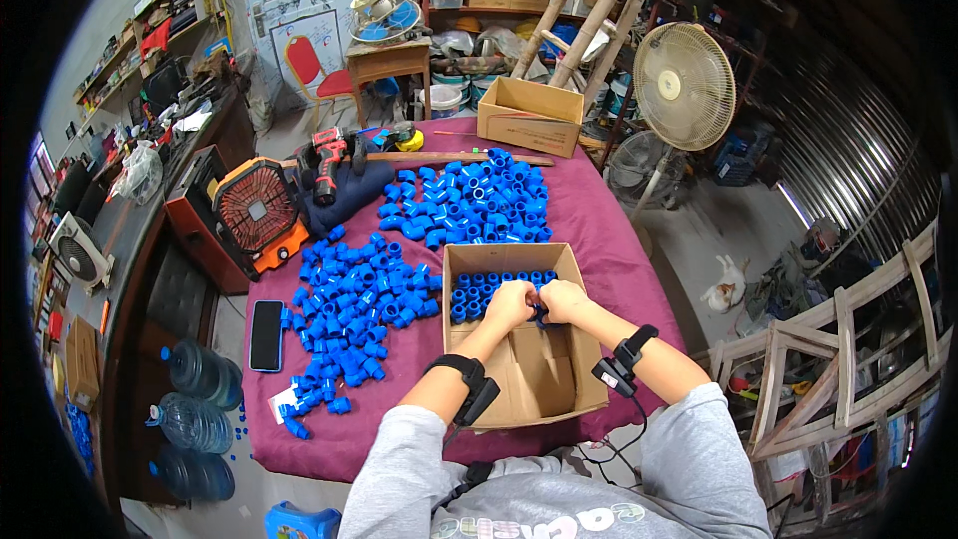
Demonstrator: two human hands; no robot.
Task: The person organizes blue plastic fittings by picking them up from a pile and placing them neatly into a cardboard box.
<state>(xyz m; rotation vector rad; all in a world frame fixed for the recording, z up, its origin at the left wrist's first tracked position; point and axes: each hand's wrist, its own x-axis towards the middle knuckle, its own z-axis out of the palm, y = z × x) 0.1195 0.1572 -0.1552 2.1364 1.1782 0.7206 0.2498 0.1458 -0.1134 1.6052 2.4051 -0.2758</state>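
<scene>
An open cardboard box [524,382] stands before me on a table with a maroon cloth [621,239]. Rows of upright blue plastic pipe fittings [473,292] fill its far part, while the bare cardboard bottom shows nearer to me. My left hand [513,302] and my right hand [561,301] meet over the front of these rows, fingertips nearly touching around a blue fitting, mostly hidden by the fingers. Which hand grips it is hard to tell. Left of the box lies a loose pile of blue fittings [352,299]; blue elbow fittings [471,195] are heaped beyond it.
A phone [266,335] lies at the table's left edge. Behind it stand an orange fan [258,213] and a red cordless drill [328,157]. An empty cardboard box [528,127] sits at the far edge. A pedestal fan [668,86] and a wooden ladder frame [804,344] are to the right.
</scene>
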